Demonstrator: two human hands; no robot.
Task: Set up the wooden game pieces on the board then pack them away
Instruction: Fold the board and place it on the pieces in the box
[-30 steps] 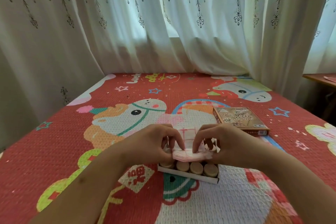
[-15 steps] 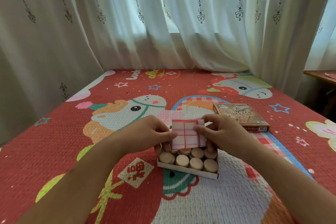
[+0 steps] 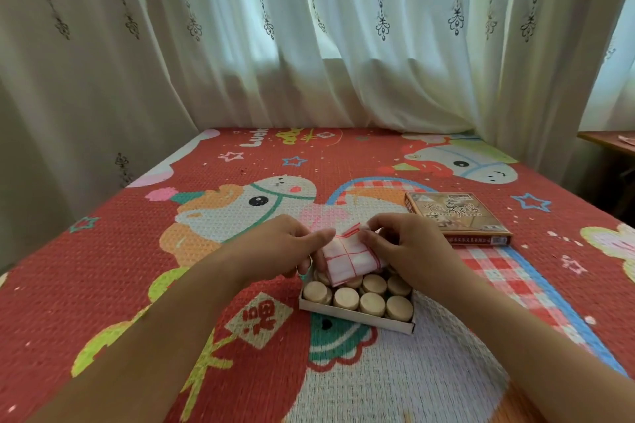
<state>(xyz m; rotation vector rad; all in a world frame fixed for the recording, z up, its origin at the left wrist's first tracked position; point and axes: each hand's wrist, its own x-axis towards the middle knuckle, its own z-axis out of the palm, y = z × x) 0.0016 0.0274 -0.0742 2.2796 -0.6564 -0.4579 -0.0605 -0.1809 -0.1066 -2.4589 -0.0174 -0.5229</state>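
While left hand, right hand pinch folded board, red cartoon mat fronts white curtains.

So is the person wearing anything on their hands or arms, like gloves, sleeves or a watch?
No, nothing shows. The left hand and right hand are bare, without gloves or visible rings. The left forearm and right forearm are bare too: no sleeve, watch or bracelet in view.
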